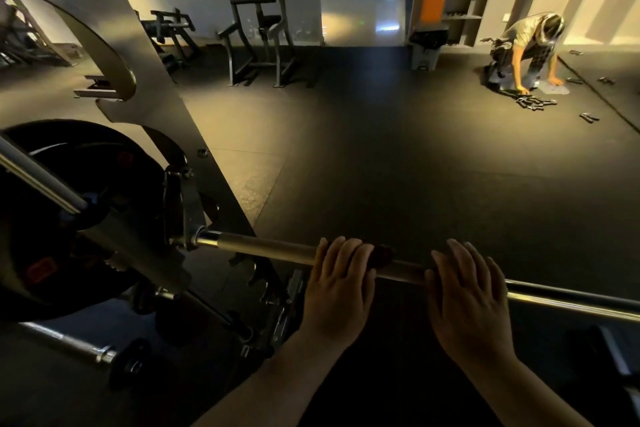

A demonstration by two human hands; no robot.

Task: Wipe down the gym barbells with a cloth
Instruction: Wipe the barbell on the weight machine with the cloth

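While the left hand (337, 282) clamps a dark cloth (382, 255) around the barbell (270, 248), the right hand (467, 298) rests flat, grip apart.

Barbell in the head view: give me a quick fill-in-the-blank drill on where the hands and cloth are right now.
1. The dark cloth sits under the ____ hand.
2. The right hand rests with its fingers ____ over the barbell.
3. The weight plate is at the bar's ____ end.
4. The second person is crouched on the ____.

Missing: left; spread open; left; floor

no readable text, labels unclear
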